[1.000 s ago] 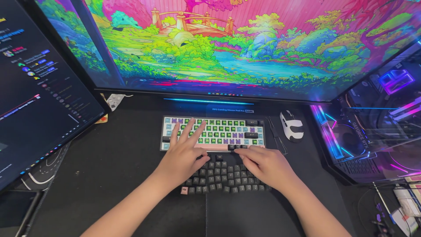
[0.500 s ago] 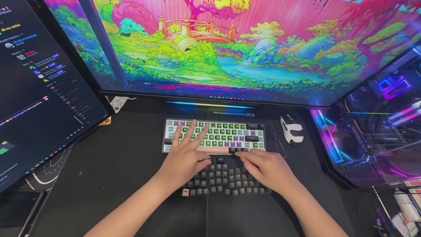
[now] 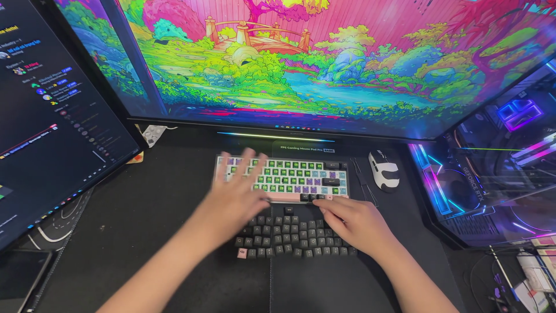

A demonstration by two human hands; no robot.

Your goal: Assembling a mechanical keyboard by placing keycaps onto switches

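A compact keyboard (image 3: 301, 174) with green, purple, white and black keycaps on a pink case lies on the black desk mat (image 3: 145, 232). My left hand (image 3: 234, 197) rests flat on its left half with the fingers spread, blurred by motion. My right hand (image 3: 356, 223) lies at the keyboard's lower edge. Its curled fingertips touch the dark keycaps of the bottom row (image 3: 315, 198), and whether they pinch one is hidden. Several loose dark keycaps (image 3: 289, 235) are set out in rows on the mat between my hands, with one pink keycap (image 3: 242, 253) at their left end.
A wide monitor (image 3: 324, 64) with a colourful landscape stands behind the keyboard. A second, dark screen (image 3: 52, 116) angles in at the left. A white mouse (image 3: 384, 170) and thin tools (image 3: 362, 179) lie to the keyboard's right. A lit glass computer case (image 3: 498, 168) fills the right side.
My left hand has slid left across the keyboard and is now blurred. My right hand stays at the bottom row. The view has tipped slightly.
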